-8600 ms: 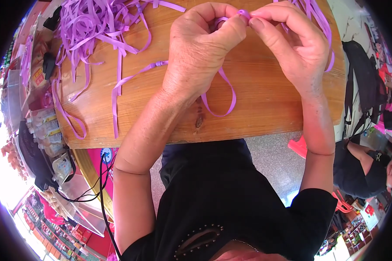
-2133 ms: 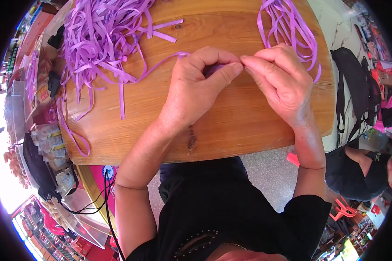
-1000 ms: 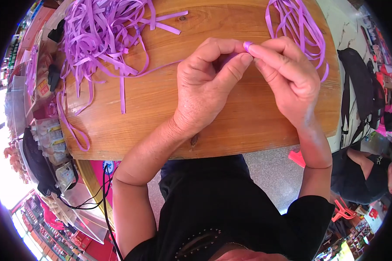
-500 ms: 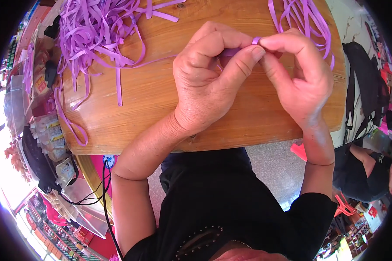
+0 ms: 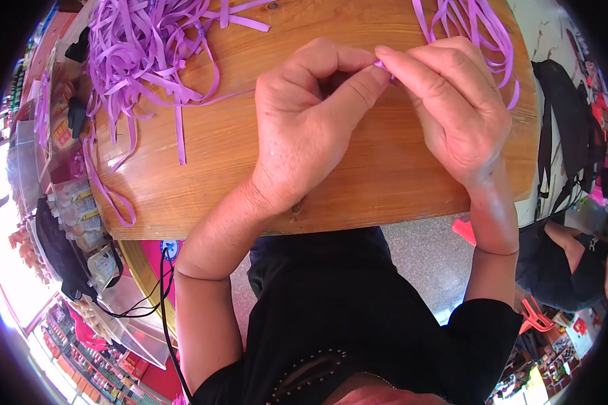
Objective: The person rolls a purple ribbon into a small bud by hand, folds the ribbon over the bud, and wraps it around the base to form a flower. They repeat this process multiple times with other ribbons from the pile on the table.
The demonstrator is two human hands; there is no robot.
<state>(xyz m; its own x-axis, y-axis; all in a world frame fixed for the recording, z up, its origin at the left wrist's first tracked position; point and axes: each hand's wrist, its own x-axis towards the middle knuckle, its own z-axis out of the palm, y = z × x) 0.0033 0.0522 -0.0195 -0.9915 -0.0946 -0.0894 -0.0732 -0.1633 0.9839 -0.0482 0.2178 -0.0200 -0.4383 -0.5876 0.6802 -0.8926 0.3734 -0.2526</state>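
Above the wooden table [image 5: 358, 182], my two hands meet with their fingertips close together. My left hand [image 5: 307, 121] pinches a purple ribbon [image 5: 380, 65], of which only a small folded bit shows between the fingers. My right hand [image 5: 452, 101] grips the same ribbon from the other side, its thumb hidden behind the fingers. A strip of ribbon runs left from my left hand to a big tangled pile of purple ribbons [image 5: 138, 54] at the far left. Beyond my right hand lies a looser bundle of purple ribbons [image 5: 476, 27].
On the left, small clear bags [image 5: 78, 209] and a black bag [image 5: 51, 236] crowd the table's side. Black cables [image 5: 161, 297] hang near my left arm. A black bag [image 5: 562, 128] rests on a pale surface at the right; another person [image 5: 567, 263] sits behind it.
Both hands have shifted slightly left. My right hand has rolled over so its fingers now cover its thumb, and less of the ribbon loop shows.
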